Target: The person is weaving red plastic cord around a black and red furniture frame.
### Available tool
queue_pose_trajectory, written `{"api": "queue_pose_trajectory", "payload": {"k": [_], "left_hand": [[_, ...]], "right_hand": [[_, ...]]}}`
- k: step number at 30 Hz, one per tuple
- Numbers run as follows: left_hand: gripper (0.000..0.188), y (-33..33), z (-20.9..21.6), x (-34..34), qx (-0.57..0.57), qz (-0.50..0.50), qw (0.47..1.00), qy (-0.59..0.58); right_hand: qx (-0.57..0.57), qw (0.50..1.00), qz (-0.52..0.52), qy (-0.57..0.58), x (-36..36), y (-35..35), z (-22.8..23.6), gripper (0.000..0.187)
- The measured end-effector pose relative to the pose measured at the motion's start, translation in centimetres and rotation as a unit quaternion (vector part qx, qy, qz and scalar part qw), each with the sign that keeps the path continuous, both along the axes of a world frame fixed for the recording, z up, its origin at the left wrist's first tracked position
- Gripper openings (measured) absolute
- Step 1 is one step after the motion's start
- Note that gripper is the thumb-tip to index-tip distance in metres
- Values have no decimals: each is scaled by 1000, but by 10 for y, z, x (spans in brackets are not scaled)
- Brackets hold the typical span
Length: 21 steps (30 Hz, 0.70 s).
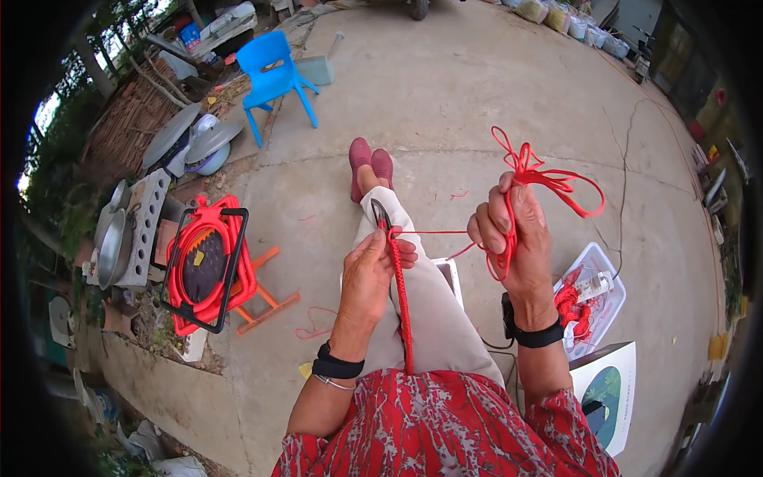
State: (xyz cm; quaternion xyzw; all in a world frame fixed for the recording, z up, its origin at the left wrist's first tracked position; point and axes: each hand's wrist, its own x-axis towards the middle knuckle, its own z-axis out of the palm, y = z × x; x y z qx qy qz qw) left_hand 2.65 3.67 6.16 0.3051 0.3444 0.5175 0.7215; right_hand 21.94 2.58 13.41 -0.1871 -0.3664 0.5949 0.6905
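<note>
In front of my lap, my left hand (372,274) pinches the upper end of a red braided cord (403,306). The braid hangs down over my light trousers to my red patterned shirt. A dark, pointed loop (380,211), seemingly metal, sticks up above those fingers; its kind is unclear. My right hand (520,234), raised to the right, is closed round a looped bundle of thin red cord (548,176), its loops standing out above and below the fist. One taut red strand (433,232) runs between the two hands.
A white plastic bin (608,306) with red cord stands to the right, beside a white box (624,381). On the left are a red-and-black framed object (208,262), metal basins (115,246) and a perforated block (149,226). A blue chair (274,75) stands farther off.
</note>
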Motion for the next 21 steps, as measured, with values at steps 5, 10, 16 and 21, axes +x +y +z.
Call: {"api": "queue_pose_trajectory", "payload": {"k": [5,10,16,21], "left_hand": [[40,10,-14,2,-63,-32,988,-134],[32,13,-15,5,-95,-38,979,-177],[23,17,-19,7,-136,-37,971,-192],[22,16,-17,10,-166,-9,975,-150]], "right_hand": [[-19,999,41,2,7,-29,4,23],[-97,992,71,-43,10,-56,-7,25],[-119,990,54,-51,16,-67,-28,25],[-60,997,-21,-41,19,-39,6,24]]}}
